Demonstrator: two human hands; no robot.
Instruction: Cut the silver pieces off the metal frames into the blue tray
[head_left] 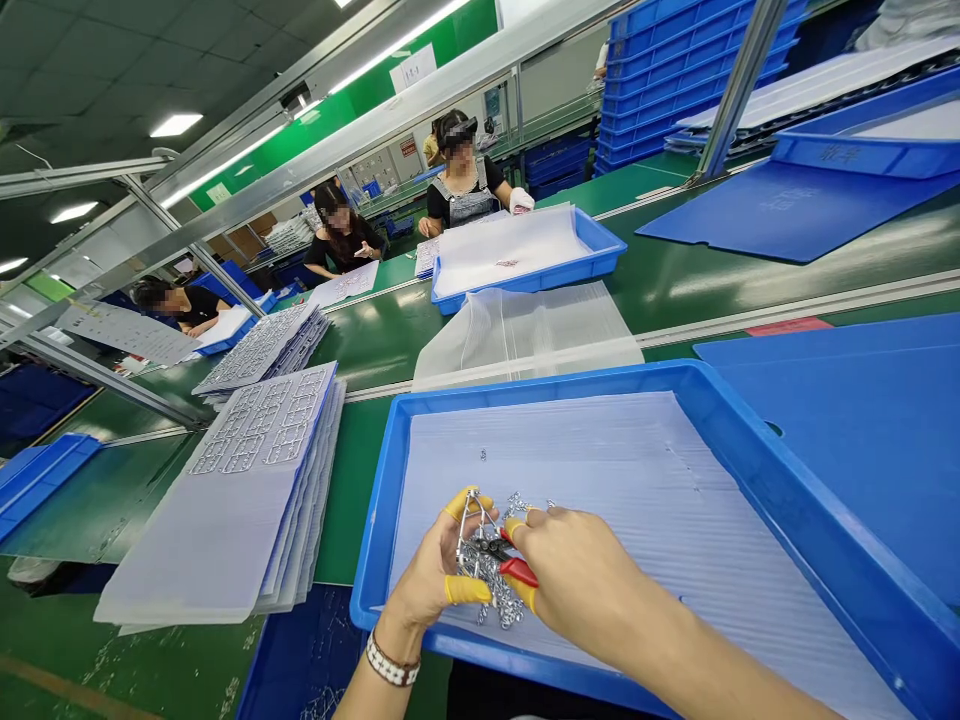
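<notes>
A dark tiled ceiling [82,60] covers the room, and people [465,195] work across the green bench [360,480] from you. Before you sits a lined blue tray [540,384], with a blue board [862,430] to its right and stacked pale sheets [217,540] to its left. Your right hand [574,565] wraps its fingers round red-handled pliers [519,573], partly hiding them; your left hand [427,575] pinches a silvery frame [460,530] over the tray, near small shiny parts [508,608].

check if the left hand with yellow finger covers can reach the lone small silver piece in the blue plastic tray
Probably yes: the small silver piece lies on the white sheet beyond the left hand, with nothing seen over it, though that hand's thin silver frame might need setting down.
</notes>
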